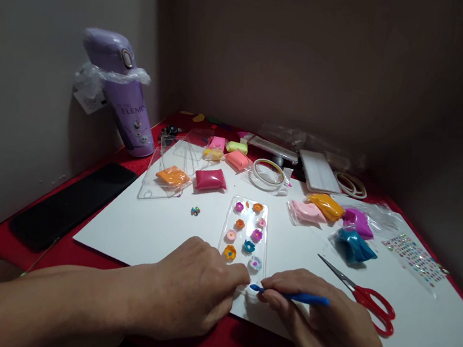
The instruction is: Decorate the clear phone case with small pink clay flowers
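A clear phone case (245, 226) lies on a white sheet (143, 224), dotted with several small clay flowers in orange, pink, purple and blue. My left hand (194, 291) rests at the case's near end, fingers curled and pressed against its bottom edge. My right hand (322, 328) is closed round a thin blue tool (290, 295), whose tip points left at the case's near end, just beside my left fingertips. What lies under the tool's tip is hidden by the fingers.
Red-handled scissors (364, 296) lie right of my hands. Packets of coloured clay (210, 179) are spread behind the case, with tape rolls (268, 172), a sticker sheet (414, 257), a loose clay flower (195, 211), a purple bottle (126, 97) and a black phone (74, 201) at left.
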Tool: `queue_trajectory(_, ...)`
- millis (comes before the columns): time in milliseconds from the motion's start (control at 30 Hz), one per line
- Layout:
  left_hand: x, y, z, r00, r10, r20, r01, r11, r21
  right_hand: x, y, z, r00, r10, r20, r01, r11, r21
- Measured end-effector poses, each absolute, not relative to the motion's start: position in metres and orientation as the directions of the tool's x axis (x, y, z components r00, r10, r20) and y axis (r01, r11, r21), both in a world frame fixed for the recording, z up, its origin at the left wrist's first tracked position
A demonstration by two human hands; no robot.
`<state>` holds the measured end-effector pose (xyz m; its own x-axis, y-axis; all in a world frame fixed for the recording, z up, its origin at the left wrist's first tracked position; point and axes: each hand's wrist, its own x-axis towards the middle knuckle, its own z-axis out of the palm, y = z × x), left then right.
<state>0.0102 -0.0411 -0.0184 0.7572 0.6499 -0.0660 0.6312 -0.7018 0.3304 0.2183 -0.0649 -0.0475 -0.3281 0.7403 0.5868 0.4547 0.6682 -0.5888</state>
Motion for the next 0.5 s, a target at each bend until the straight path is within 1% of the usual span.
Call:
queue_trajectory(267,0.0099,-0.0399,-0.0185,0.755,0.653,-0.069,0.632,-0.694,0.346,0.2183,-0.0654,-0.0501,-0.341,0.746,0.572,0.45,0.664,-0.597)
queue_trajectory(500,0.0097,-0.0403,-0.0189,0.753,0.655,-0.068,0.631,-0.689,0.356,0.2183,-0.0639,-0.0488,-0.35,0.73,0.588,0.438,0.682,-0.586)
